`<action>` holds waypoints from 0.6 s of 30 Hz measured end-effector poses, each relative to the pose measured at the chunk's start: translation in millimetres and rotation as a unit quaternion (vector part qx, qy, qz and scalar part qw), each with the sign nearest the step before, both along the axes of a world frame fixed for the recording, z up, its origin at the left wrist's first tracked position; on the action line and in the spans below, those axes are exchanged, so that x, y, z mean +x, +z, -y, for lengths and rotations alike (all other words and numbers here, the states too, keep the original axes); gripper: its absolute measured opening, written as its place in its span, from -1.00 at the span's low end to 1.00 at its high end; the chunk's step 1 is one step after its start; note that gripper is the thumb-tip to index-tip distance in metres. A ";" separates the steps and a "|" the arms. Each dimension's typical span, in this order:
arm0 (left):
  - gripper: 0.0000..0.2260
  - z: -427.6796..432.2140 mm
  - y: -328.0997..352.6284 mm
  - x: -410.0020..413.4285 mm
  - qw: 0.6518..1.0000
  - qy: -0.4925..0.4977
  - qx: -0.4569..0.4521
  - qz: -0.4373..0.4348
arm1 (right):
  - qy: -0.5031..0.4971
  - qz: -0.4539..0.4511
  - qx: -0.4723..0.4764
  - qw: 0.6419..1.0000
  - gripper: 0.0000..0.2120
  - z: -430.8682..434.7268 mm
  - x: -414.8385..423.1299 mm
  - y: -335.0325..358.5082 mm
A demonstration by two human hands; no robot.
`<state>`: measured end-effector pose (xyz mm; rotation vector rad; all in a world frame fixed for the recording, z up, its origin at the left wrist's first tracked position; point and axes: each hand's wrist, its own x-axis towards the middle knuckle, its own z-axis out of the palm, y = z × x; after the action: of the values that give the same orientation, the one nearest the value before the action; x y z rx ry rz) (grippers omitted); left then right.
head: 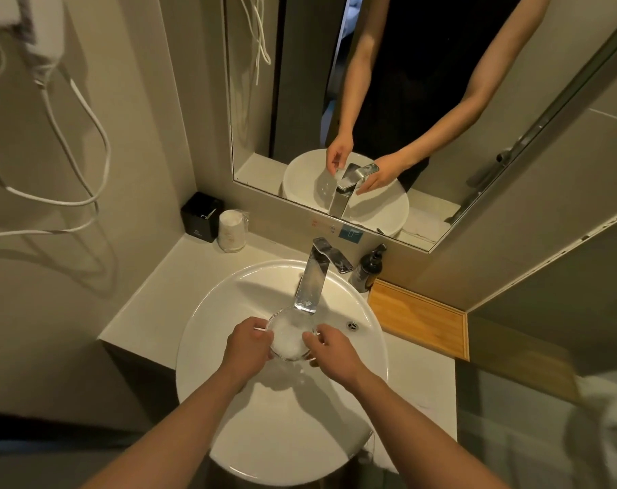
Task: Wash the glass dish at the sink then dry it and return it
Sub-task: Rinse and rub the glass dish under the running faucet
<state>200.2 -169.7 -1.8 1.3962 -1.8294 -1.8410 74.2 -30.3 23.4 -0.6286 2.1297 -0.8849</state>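
Note:
A small round glass dish [288,338] is held over the white round sink [229,294], right under the spout of the chrome tap [312,280]. White foamy water fills the dish. My left hand [249,347] grips its left rim. My right hand [330,349] holds the right rim, fingers curled over the edge. Both forearms reach in from the bottom of the view.
A wooden tray [420,324] lies on the counter to the right of the sink. A dark pump bottle [367,268] stands beside the tap. A black box [201,217] and wrapped cups [232,230] sit at the back left. A mirror [370,100] hangs above.

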 end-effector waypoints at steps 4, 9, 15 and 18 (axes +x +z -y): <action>-0.89 5.2 5.9 1.1 0.997 -0.070 -0.035 0.023 | -0.012 0.015 -0.014 1.000 -0.76 5.3 -0.7 1.0; -0.80 27.9 18.7 -6.5 0.982 -0.173 -0.067 0.036 | 0.023 -0.005 0.012 1.000 -0.69 7.1 -10.0 1.7; -0.83 23.1 21.2 -15.9 0.963 -0.217 -0.140 0.082 | 0.014 -0.024 0.006 1.000 -0.73 4.6 -10.8 2.2; -0.81 13.2 16.2 -14.1 0.960 -0.205 -0.171 0.090 | 0.010 -0.018 0.010 1.000 -0.75 0.1 -10.9 2.4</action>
<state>186.1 -182.9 14.4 1.1538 -2.5423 -1.4801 63.3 -30.4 25.8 -0.6597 2.1569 -0.8469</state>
